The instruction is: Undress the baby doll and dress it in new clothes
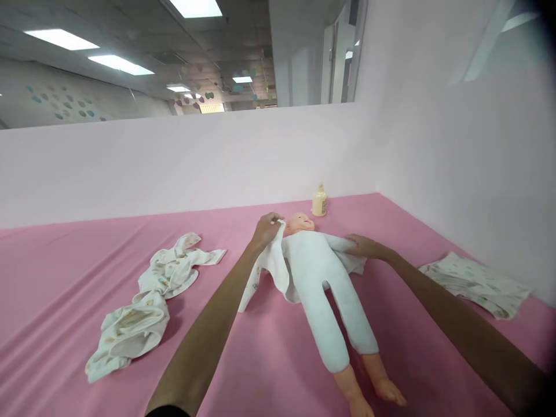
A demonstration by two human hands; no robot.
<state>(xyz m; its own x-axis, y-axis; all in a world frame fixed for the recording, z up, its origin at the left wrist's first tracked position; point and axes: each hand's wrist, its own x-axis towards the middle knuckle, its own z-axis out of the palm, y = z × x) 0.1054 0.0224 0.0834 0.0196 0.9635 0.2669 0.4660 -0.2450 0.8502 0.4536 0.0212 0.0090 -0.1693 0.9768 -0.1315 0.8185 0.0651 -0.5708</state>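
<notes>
A baby doll (pixel 319 278) in a pale one-piece suit lies on its back on the pink bench (pixel 61 272), head toward the far wall and bare feet toward the person. Under and beside the doll's upper body a white printed garment (pixel 271 269) is spread. The left hand (pixel 266 229) has its grip closed on the top edge of this garment, pinching the cloth just beside the doll's head. The right hand (pixel 364 246) lies flat and open on the doll's outstretched arm, pressing it down without holding anything. A small cream bottle (pixel 319 201) stands upright near the wall behind the doll's head. A crumpled printed cloth (pixel 147 304) lies well to the left, and a folded printed cloth (pixel 475 284) rests at the right edge.
</notes>
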